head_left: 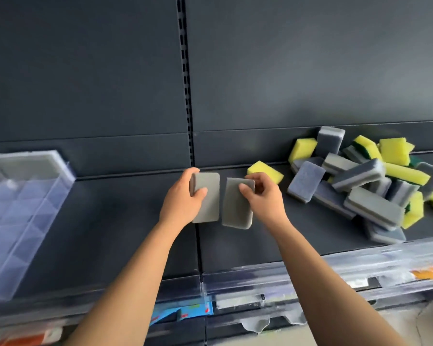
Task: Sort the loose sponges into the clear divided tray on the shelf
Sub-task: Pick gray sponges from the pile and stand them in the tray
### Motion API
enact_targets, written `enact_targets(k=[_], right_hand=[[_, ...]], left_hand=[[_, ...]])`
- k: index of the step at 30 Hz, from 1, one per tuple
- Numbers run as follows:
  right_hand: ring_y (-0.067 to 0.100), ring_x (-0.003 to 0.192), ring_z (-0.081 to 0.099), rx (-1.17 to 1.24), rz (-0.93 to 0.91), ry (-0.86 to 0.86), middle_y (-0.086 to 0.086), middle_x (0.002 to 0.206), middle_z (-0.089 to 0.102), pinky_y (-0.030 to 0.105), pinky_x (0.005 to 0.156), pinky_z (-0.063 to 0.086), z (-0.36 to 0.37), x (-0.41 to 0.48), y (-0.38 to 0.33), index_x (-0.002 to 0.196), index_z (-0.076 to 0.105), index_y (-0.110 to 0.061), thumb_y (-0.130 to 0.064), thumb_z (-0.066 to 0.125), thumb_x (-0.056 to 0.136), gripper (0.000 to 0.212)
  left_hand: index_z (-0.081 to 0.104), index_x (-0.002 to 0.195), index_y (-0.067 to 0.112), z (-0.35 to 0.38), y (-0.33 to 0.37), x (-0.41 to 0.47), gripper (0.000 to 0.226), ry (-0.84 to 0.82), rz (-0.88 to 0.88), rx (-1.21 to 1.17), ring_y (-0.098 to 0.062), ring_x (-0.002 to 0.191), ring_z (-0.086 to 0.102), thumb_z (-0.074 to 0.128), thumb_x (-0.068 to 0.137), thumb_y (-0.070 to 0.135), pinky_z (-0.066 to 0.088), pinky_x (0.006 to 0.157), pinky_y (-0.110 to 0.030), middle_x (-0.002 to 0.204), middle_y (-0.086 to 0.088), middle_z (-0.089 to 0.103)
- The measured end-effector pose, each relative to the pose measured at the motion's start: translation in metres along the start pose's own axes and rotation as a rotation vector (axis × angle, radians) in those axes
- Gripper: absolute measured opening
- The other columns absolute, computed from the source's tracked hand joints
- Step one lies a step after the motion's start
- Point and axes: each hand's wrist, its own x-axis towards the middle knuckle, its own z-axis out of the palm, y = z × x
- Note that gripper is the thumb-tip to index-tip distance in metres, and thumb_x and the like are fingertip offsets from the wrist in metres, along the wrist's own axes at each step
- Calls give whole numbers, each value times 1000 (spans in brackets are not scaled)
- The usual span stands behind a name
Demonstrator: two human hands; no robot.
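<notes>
- Sponges, loose, rectangular foam blocks in grey and in yellow with green backing: two in hand at frame centre, the rest heaped (360,181) at right.
- Clear divided plastic tray (43,203), far left of frame: lies flat on the shelf, compartments visible through its walls; one grey pad seems to rest at its back end, other cells look bare. Well apart from both hands.
- Left hand (183,201), centre: closed on a flat grey rectangular sponge (206,198), thumb across its face, fingers behind; held upright, presumably to square it before carrying it left to the tray.
- Right hand (260,196), just right of centre: pinching a second grey rectangular sponge (236,203) by its upper edge, slightly tilted. The two sponges sit side by side with a narrow gap, likely being paired as one colour group.
- Loose heap, right of frame: grey and yellow pieces jumbled and overlapping, some leaning on the back panel; sorting appears barely begun.
- Dark grey metal shelf (125,233): matte deck with clear strip along its front edge, blurred labels below.
- Dark slotted back panel (85,71), upper frame: plain shop-type shelving.
</notes>
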Motion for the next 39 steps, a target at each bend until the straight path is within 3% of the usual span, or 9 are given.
enact_targets(k=[6,13,18,22,27,33,39], right_hand=[[12,75,53,85,-93,-63,-8,79,59,30,73,47,25,-17,-21,93,58,-26,-22,67,84,13],[12,82,56,119,-139,-189,-6,90,63,21,69,44,73,-45,-52,96,60,-28,-24,66,85,13],[10,85,56,154,-182,-276,-11,93,63,22,74,45,123,-73,-81,96,61,-27,-21,67,85,14],[9,86,57,167,-222,-316,-14,94,64,24,76,46,171,-99,-109,95,61,-26,-19,67,84,14],[9,85,58,197,-247,-343,-14,92,64,24,76,46,231,-136,-145,93,61,-27,-18,67,84,14],[14,88,59,207,-245,-345,-8,94,66,30,80,50,298,-166,-179,95,62,-26,-20,69,83,15],[10,81,56,194,-275,-335,-9,89,63,22,75,45,345,-171,-206,94,61,-26,-19,71,82,18]], left_hand=[[49,122,31,-32,-22,-31,36,139,-64,-120,-18,96,56,58,88,28,40,75,-28,108,4,60],[57,116,30,-86,-58,-61,27,319,-115,-180,-17,94,59,55,89,27,52,83,-46,109,4,62],[57,110,36,-137,-93,-87,24,387,-158,-222,-17,96,60,57,88,26,53,82,-50,106,6,62],[58,112,31,-185,-120,-107,24,443,-175,-198,-19,94,58,57,90,22,52,82,-49,99,7,59],[57,105,38,-251,-157,-127,22,471,-166,-181,-21,95,58,58,89,22,52,81,-49,102,4,60],[56,114,32,-319,-197,-139,25,467,-153,-144,-20,100,55,56,91,23,53,83,-46,109,3,59],[56,115,32,-365,-229,-128,26,455,-141,-128,-21,100,56,57,91,24,53,83,-47,110,2,60]])
